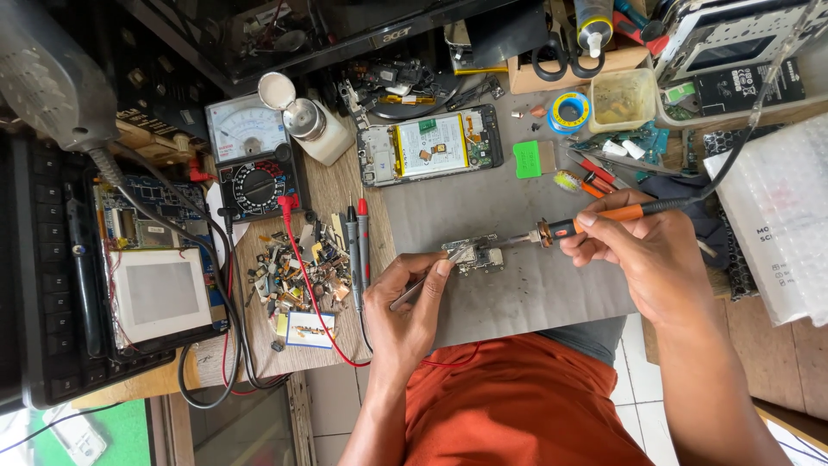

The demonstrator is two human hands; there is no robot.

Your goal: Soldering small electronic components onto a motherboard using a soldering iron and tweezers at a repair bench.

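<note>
**Small circuit board worked with iron and tweezers**

A small circuit board (pixel 477 255) is laid flat on the grey mat (pixel 517 293) at the middle of the tabletop (pixel 267 345), directly in front of the person, where both hands can meet over it. A pair of metal tweezers (pixel 423 280) is pinched between thumb and fingers of the left hand (pixel 405 311), with the tips brought against the board's left edge, seemingly so that the board or a part on it is steadied. A soldering iron (pixel 595 220) with an orange and black handle is held pen-fashion in the closed fingers of the right hand (pixel 647 259); its tip is laid on the board's right side, and its cable is led away to the upper right, clear of the work.

One opened phone (pixel 431 147) with its battery exposed is set face-down just beyond the mat. One analogue multimeter (pixel 254 155) is placed to the left, and its two probes (pixel 358 242), one red and one black, are parked side by side next to a heap of small scrap parts (pixel 297 267). One opened tablet (pixel 155 259) is lying further left. One roll of blue tape (pixel 569 110), one pair of scissors (pixel 561 60) and one small white bottle (pixel 319 129) are kept along the far side, within reach.
</note>
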